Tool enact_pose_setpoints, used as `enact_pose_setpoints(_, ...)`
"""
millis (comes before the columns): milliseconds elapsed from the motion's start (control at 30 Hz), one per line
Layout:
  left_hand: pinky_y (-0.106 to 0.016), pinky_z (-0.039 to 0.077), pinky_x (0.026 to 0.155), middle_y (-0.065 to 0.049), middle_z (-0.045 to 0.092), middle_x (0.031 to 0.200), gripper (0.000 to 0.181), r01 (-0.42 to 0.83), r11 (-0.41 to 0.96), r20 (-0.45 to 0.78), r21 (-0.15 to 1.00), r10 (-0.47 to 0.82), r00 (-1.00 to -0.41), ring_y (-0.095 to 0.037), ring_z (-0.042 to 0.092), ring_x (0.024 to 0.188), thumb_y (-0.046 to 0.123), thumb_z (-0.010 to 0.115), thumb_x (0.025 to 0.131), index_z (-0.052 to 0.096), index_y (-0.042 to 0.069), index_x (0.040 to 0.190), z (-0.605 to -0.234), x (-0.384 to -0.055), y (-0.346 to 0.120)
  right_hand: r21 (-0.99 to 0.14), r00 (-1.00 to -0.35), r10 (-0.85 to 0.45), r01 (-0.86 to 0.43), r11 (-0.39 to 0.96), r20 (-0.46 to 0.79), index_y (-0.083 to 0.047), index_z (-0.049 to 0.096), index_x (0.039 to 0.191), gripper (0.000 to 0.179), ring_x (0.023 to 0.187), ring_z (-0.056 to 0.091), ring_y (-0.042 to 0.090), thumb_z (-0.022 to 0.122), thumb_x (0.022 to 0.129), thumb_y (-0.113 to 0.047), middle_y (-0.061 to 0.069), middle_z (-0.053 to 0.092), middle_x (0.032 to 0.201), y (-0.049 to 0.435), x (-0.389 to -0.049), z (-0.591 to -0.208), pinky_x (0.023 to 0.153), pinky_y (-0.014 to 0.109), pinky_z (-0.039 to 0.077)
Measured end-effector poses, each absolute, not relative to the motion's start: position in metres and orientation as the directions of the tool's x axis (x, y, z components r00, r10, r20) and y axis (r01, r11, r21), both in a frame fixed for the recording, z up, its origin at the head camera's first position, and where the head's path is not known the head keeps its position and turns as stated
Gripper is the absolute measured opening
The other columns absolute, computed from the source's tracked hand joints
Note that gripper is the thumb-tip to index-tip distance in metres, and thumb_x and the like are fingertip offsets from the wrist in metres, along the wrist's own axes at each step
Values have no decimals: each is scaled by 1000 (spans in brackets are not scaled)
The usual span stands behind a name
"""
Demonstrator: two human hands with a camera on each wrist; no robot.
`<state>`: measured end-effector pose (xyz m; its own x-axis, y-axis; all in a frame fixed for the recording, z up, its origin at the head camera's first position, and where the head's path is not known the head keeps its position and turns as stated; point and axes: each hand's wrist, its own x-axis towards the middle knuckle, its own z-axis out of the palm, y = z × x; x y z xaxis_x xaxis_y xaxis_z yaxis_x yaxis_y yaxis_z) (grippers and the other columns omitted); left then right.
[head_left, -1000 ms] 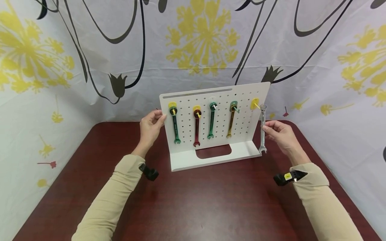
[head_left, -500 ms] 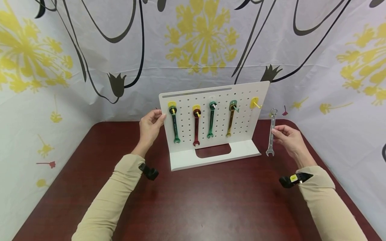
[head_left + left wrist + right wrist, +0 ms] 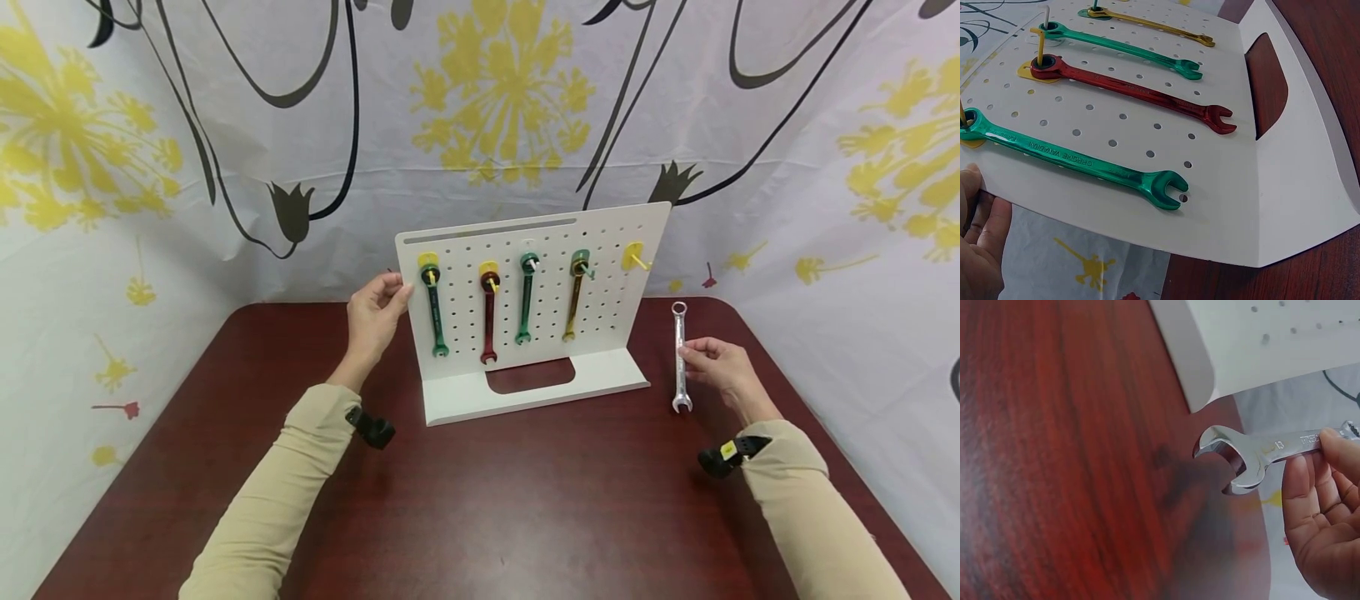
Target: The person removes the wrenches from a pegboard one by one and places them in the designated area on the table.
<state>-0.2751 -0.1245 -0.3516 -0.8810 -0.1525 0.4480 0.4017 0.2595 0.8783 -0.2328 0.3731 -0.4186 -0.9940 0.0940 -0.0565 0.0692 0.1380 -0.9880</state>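
My right hand (image 3: 722,373) pinches a silver combination wrench (image 3: 680,358) by its shaft, to the right of the white pegboard stand (image 3: 457,329). In the right wrist view the open end of the silver wrench (image 3: 1241,459) points away from the fingers, over the tabletop. My left hand (image 3: 375,315) pinches the pegboard's left edge between thumb and fingers. On the board hang a green wrench (image 3: 435,312), a red wrench (image 3: 489,321), a second green wrench (image 3: 527,300) and a gold wrench (image 3: 574,300), each by its ring end. A yellow hook (image 3: 634,257) at the right bears no wrench.
The stand's base (image 3: 607,377) has a wide cutout and rests on a dark red-brown table (image 3: 525,500). Behind the table hangs a white cloth (image 3: 480,100) with yellow and dark flower prints. The table's right edge runs beneath the right forearm.
The silver wrench has moved from beside the yellow hook to the right, then lower and nearer, in my right hand. My left hand stays on the board's edge.
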Motion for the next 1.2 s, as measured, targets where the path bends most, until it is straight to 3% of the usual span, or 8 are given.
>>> enact_pose_setpoints(200, -13, 54, 69, -19, 67, 93, 21, 395, 263, 443, 880, -156, -883, 4, 60, 72, 13, 67, 88, 66, -3, 102, -353, -276, -125, -966, -991, 100, 115, 232, -94, -22, 64, 75, 20, 62, 60, 2, 62, 90, -10, -15, 61, 69, 372, -233, -424, 59, 19, 56)
enact_pose_setpoints(767, -14, 55, 69, -19, 67, 93, 22, 399, 258, 445, 880, -151, -883, 1, 60, 72, 14, 67, 88, 66, -3, 102, -353, -275, -124, -923, -981, 119, 184, 339, -152, -5, 63, 87, 8, 61, 59, 0, 61, 91, -11, -16, 60, 68, 371, -239, -436, 59, 19, 56)
enact_pose_setpoints(1033, -11, 53, 70, -20, 66, 94, 23, 391, 254, 436, 885, -153, -887, -6, 61, 76, 16, 67, 88, 66, -2, 103, -353, -275, -125, -881, -978, 135, 203, 427, -160, 6, 61, 97, 21, 61, 58, 0, 60, 92, -14, -14, 58, 69, 374, -241, -441, 60, 20, 57)
enact_pose_setpoints(1200, -13, 54, 69, -19, 67, 93, 22, 397, 256, 443, 881, -156, -883, -3, 61, 74, 15, 67, 88, 66, -2, 102, -353, -275, -125, -854, -986, 125, 161, 495, -114, 17, 57, 100, 30, 61, 58, -2, 59, 93, -12, -13, 59, 70, 373, -240, -444, 58, 19, 56)
